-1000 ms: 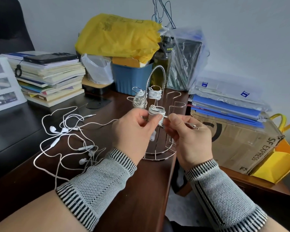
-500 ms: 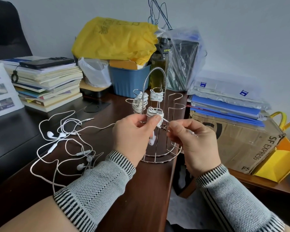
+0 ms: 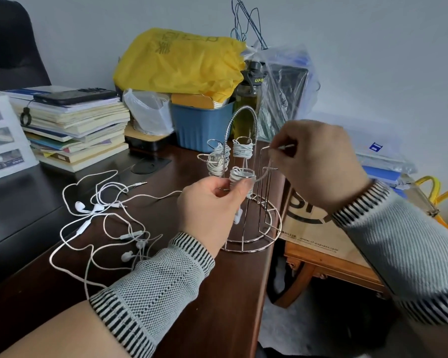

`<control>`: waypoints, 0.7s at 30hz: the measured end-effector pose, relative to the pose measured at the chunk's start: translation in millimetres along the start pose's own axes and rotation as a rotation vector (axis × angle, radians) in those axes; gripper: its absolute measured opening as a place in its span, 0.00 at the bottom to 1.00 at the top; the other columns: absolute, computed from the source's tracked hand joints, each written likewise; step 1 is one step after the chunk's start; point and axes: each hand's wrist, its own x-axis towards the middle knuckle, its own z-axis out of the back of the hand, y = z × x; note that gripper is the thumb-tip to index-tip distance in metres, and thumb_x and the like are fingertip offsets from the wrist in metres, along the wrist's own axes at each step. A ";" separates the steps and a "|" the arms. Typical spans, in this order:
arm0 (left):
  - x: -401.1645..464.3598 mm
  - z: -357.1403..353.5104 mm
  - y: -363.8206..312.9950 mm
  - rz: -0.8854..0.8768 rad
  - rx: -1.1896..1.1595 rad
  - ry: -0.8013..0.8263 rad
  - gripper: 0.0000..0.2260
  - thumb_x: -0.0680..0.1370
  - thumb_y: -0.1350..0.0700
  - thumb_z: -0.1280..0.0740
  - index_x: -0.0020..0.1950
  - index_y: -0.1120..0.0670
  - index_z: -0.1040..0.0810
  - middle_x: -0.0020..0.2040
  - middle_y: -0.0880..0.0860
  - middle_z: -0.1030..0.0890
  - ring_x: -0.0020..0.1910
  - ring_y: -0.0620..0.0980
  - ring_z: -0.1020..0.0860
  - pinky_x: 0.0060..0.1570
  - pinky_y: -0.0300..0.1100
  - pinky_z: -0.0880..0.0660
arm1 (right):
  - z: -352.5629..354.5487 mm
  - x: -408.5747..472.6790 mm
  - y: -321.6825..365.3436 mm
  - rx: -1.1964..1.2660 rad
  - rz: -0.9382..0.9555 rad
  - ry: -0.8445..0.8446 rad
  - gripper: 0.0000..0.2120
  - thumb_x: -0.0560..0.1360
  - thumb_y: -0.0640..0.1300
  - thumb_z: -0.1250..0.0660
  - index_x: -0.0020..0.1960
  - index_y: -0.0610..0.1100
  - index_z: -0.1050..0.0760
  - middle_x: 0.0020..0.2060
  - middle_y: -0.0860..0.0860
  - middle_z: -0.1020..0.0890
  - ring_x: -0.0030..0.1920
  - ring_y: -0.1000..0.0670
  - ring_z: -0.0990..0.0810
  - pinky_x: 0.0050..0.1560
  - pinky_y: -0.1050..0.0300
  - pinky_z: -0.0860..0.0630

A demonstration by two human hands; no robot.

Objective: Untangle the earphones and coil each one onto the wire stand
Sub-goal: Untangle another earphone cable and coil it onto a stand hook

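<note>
My left hand [image 3: 212, 202] has its grip curled on the half-wound coil [image 3: 239, 177] at the front arm of the wire stand [image 3: 251, 228], thumb and fingers pinching the turns so they don't slip. My right hand [image 3: 318, 166] is up and to the right of it, grip pinched shut on the free end of that cable [image 3: 267, 167], which runs taut down and left from my fingertips to the coil. So the loose tail's long axis slants from upper right to the coil, and the right hand is the one placed to carry it round. Two more coils [image 3: 242, 149] sit wound on the rear arms. The tangled earphones [image 3: 98, 215] lie on the table [image 3: 181, 306], well left of both hands.
</note>
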 end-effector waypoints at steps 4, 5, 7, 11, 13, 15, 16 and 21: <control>-1.4 -1.4 -1.9 0.002 0.001 0.013 0.13 0.71 0.46 0.25 0.35 0.54 0.17 0.25 0.54 0.20 0.27 0.56 0.19 0.36 0.54 0.18 | -14.8 27.1 14.4 -0.135 0.043 0.186 0.06 0.74 0.41 0.35 0.44 0.44 0.19 0.39 0.45 0.17 0.42 0.42 0.19 0.46 0.46 0.21; -1.9 -2.1 -2.1 0.008 -0.010 0.014 0.12 0.71 0.46 0.25 0.36 0.54 0.16 0.25 0.54 0.20 0.26 0.56 0.19 0.35 0.55 0.18 | -18.4 31.8 18.6 -0.146 0.023 0.238 0.07 0.74 0.42 0.35 0.44 0.44 0.18 0.39 0.45 0.17 0.42 0.42 0.19 0.46 0.47 0.20; -1.9 -3.2 -1.2 0.017 -0.027 0.020 0.13 0.69 0.45 0.25 0.35 0.54 0.16 0.25 0.55 0.20 0.26 0.57 0.18 0.35 0.58 0.19 | -23.7 37.6 26.3 -0.113 -0.027 0.352 0.09 0.74 0.43 0.35 0.44 0.43 0.17 0.39 0.45 0.16 0.41 0.44 0.18 0.46 0.49 0.19; 3.0 -4.6 6.0 -0.010 -0.001 0.004 0.17 0.63 0.37 0.29 0.32 0.51 0.19 0.24 0.54 0.21 0.27 0.56 0.19 0.38 0.56 0.19 | -21.3 34.0 37.2 -0.029 -0.063 0.475 0.08 0.75 0.44 0.34 0.46 0.43 0.16 0.41 0.47 0.16 0.43 0.47 0.19 0.48 0.52 0.20; 4.5 -5.4 7.9 -0.011 -0.004 -0.004 0.17 0.62 0.37 0.31 0.33 0.51 0.19 0.25 0.54 0.20 0.28 0.56 0.18 0.39 0.56 0.19 | -18.5 27.6 39.6 -0.022 -0.044 0.421 0.07 0.74 0.44 0.34 0.46 0.45 0.17 0.40 0.49 0.18 0.44 0.48 0.19 0.47 0.54 0.22; 3.8 -7.0 8.6 0.005 -0.037 -0.005 0.15 0.60 0.39 0.31 0.34 0.50 0.19 0.25 0.55 0.20 0.28 0.58 0.18 0.39 0.57 0.19 | -17.6 21.5 40.3 -0.045 -0.019 0.348 0.05 0.74 0.45 0.33 0.45 0.46 0.18 0.41 0.49 0.18 0.44 0.47 0.20 0.46 0.53 0.22; 3.2 -7.6 8.6 0.009 -0.044 -0.003 0.13 0.61 0.40 0.30 0.35 0.49 0.19 0.25 0.55 0.20 0.28 0.58 0.18 0.38 0.57 0.19 | -17.9 19.6 40.3 -0.042 -0.018 0.322 0.05 0.74 0.45 0.33 0.44 0.47 0.19 0.41 0.49 0.18 0.44 0.48 0.20 0.46 0.53 0.22; 2.5 -7.4 8.3 -0.017 -0.011 -0.011 0.15 0.62 0.38 0.31 0.35 0.50 0.19 0.24 0.54 0.20 0.27 0.55 0.18 0.38 0.55 0.19 | -16.5 18.8 34.3 0.153 -0.124 0.353 0.03 0.72 0.46 0.28 0.42 0.46 0.17 0.36 0.52 0.17 0.37 0.53 0.20 0.42 0.58 0.22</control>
